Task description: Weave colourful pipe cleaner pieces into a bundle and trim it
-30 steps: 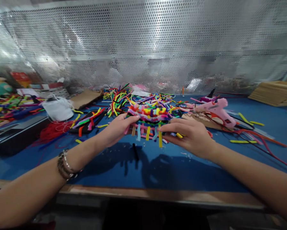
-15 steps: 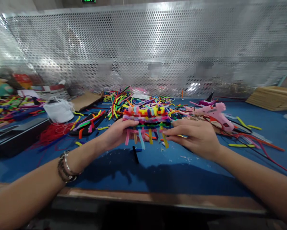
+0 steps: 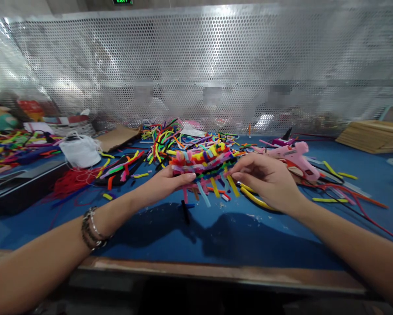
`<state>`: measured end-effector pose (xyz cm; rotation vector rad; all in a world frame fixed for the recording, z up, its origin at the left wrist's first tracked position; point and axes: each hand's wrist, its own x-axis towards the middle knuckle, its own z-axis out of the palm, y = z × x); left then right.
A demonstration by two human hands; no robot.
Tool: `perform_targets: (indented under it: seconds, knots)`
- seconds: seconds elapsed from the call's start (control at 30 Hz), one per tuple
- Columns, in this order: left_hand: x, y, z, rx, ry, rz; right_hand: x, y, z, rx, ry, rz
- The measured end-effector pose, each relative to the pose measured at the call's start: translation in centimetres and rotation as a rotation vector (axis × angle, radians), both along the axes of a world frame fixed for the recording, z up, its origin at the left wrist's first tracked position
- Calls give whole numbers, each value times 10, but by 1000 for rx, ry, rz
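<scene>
While the left grip [image 3: 165, 181] grasps the woven piece [image 3: 203, 167] at its 9 o'clock end, thumb laid across the front, the right grip [image 3: 265, 181] stands at the 3 o'clock end in the head view. Its thumb and forefinger come together right at the edge of the weave; I cannot tell whether a strip is pinched between them. The piece, banded in red, yellow, pink, lilac, green and blue fuzzy strips, is held over the blue counter [image 3: 248, 256], near the middle of the view and tilted up toward 2 o'clock. Loose ends in pink, light blue and yellow hang toward 6 o'clock.

From the weave, a short black strip [image 3: 185, 213] lies at 7 o'clock and a curved yellow strip [image 3: 257, 200] at 4 o'clock, just under the right grip. A tangled heap of coloured strips [image 3: 165, 142] sits between 11 and 12 o'clock, with a perforated metal screen [image 3: 183, 57] rising behind it. At 3 o'clock lie a pink glue gun [image 3: 291, 154] and, farther out, a tan stack [image 3: 371, 138]. Toward 9 o'clock are a white mask [image 3: 80, 151], red yarn [image 3: 72, 183] and a black box [image 3: 22, 188]. Bracelets [image 3: 93, 229] circle the left wrist.
</scene>
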<state>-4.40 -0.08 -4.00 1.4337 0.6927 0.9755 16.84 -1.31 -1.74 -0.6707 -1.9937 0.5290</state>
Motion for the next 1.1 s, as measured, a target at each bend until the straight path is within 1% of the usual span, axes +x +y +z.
perform_targets:
  seconds: [0.17, 0.3, 0.5, 0.67, 0.77, 0.87, 0.93, 1.0, 1.03, 1.1]
  knots:
    - [0, 1, -2, 53, 59, -32, -1, 2, -2, -38, 26, 74]
    - [-1, 0, -2, 75, 99, -2, 0, 3, -4, -90, 9, 92]
    - [-2, -1, -3, 109, 96, 31, 2, 2, -2, -148, 43, 118]
    - [-2, -2, -2, 108, 97, 50, 3, 3, -2, -143, 52, 165]
    - [-1, -3, -2, 148, 124, 69, 3, 3, -3, -132, 31, 177]
    - [2, -3, 0, 194, 173, 125, 3, 3, -3, -151, -21, 137]
    - [3, -3, 2, 197, 232, 175, 4, 5, -1, -143, -41, 59]
    - [4, -3, 5, 178, 331, 191, 6, 7, 2, -114, -13, -23]
    - [4, -4, 6, 168, 395, 168, 7, 9, 3, -103, 9, -45]
    - [3, -6, 9, 158, 524, 41, 8, 10, 5, -121, 19, -41]
